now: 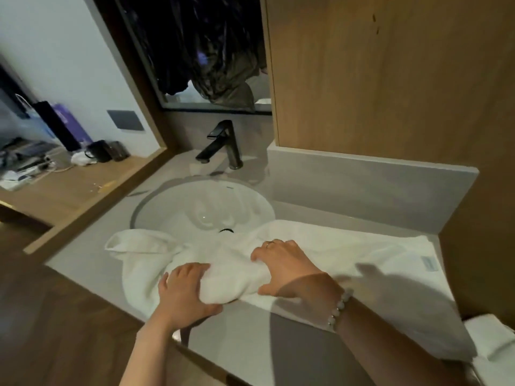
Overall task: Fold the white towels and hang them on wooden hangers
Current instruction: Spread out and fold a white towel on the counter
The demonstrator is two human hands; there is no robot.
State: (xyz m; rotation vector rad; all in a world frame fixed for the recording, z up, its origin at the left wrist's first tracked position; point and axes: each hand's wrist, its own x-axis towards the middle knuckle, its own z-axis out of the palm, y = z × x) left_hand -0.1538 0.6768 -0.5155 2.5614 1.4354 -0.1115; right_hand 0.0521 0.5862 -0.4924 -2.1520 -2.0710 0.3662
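My left hand [186,291] and right hand [284,267] each grip one bunched fold of the white towel [362,254], fingers curled over the cloth and thumbs beneath it. A ring [268,244] and a bead bracelet [338,307] are on the right hand and wrist. The towel lies on the grey surface [245,338] in front of the sink [156,201], overlapping its near rim and spreading flat to the right of the sink. A black faucet [223,143] stands behind the sink, with a mirror [195,51] above it. A wooden panel [390,79] rises behind and right of the sink. Left of the sink, a wooden shelf [69,190] carries a dark mug [96,151] and blurred clutter. A second white towel [490,338] lies far right of the sink, at the frame edge.
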